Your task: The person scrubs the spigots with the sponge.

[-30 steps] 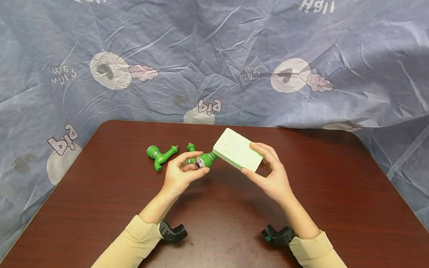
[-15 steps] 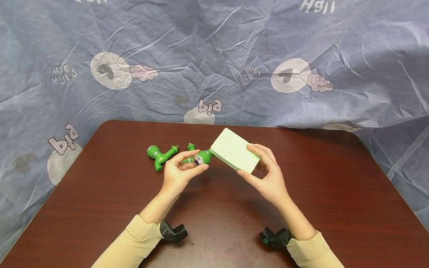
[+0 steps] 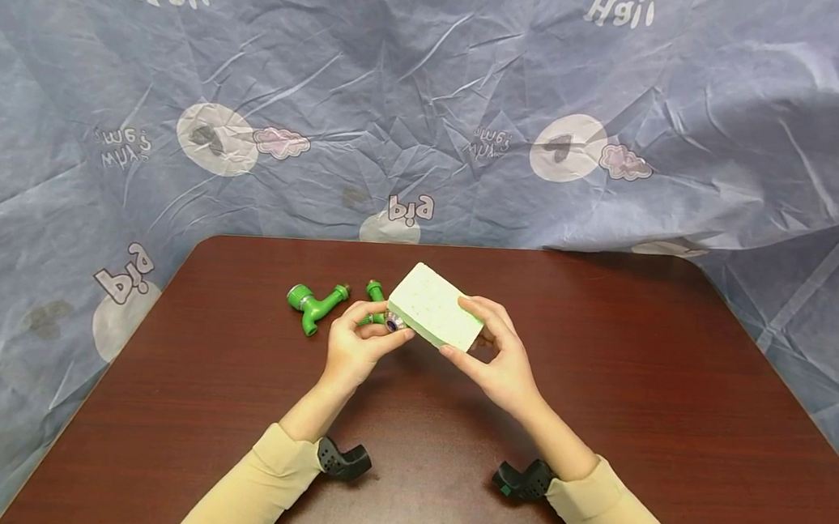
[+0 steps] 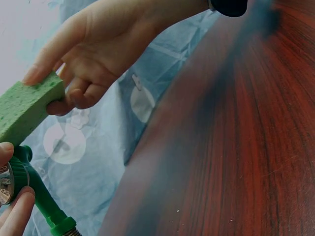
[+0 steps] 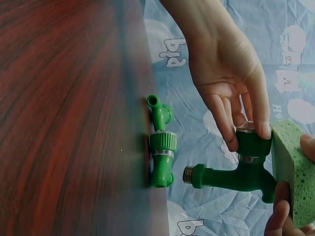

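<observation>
My left hand (image 3: 351, 346) pinches a green tap (image 5: 241, 177) by its ribbed knob, holding it above the table. Its brass-threaded end points down toward the tabletop in the right wrist view. A pale green sponge (image 3: 434, 308) is gripped between the thumb and fingers of my right hand (image 3: 503, 369). One face of the sponge lies right at the tap's spout side, and from the head it covers most of the tap. Another green tap (image 3: 316, 307) lies on the table to the left. Behind my left fingers shows part of a further green tap (image 3: 375, 291).
The dark red-brown table (image 3: 638, 375) stretches out on all sides of the hands. A wrinkled blue-grey printed cloth (image 3: 430, 117) hangs behind its far edge. Each wrist wears a black camera mount, such as the left mount (image 3: 345, 461).
My right hand has moved left and slightly nearer with the sponge, which now covers more of the held tap. The left hand has shifted slightly right. The taps on the table have not moved.
</observation>
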Demonstrator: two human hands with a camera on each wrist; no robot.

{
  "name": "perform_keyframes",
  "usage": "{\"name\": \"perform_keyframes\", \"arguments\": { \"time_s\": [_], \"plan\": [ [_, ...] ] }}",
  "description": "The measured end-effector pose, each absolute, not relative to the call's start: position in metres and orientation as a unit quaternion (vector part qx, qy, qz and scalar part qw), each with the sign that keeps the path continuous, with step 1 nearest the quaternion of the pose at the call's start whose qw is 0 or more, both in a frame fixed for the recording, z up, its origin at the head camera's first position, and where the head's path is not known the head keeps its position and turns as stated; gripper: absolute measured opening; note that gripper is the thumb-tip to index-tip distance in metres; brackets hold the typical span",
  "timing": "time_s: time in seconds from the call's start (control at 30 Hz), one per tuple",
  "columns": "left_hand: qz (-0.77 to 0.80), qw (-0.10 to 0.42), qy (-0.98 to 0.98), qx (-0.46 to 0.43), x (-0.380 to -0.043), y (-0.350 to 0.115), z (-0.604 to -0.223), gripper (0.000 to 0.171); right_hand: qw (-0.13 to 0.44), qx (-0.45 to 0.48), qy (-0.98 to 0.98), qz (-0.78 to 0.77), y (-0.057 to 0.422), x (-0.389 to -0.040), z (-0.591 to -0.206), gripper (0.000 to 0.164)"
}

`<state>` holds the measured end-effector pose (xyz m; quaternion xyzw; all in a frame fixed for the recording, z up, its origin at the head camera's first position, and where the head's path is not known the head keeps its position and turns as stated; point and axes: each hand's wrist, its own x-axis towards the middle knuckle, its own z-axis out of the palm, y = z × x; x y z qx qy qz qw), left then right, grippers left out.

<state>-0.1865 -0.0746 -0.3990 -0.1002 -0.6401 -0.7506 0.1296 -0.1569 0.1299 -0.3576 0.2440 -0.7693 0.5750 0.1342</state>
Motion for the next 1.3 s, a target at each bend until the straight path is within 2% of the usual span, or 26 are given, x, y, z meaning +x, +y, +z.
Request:
{"name": "perform_keyframes", "arguments": {
  "time_s": [0.23,0.57,0.87,1.3],
  "plan": [
    [-0.75,0.147,-0.637,-0.098,-0.188,-0.076,-0.398,0.046,0.139,0.257,-0.77,0.568,0.132,-0.156,-0.352,0.056],
    [-0.78,0.134,-0.607,-0.067,-0.187,-0.08,-0.391,0.044,0.196,0.241,-0.784,0.538,0.143,-0.16,-0.347,0.058],
    [-0.791,0.166,-0.586,-0.047,-0.188,-0.083,-0.391,0.044,0.216,0.24,-0.785,0.529,0.135,-0.16,-0.356,0.059],
    [-0.817,0.14,-0.556,-0.061,-0.188,-0.088,-0.386,0.044,0.215,0.205,-0.789,0.538,0.135,-0.161,-0.356,0.056]
  ]
}}
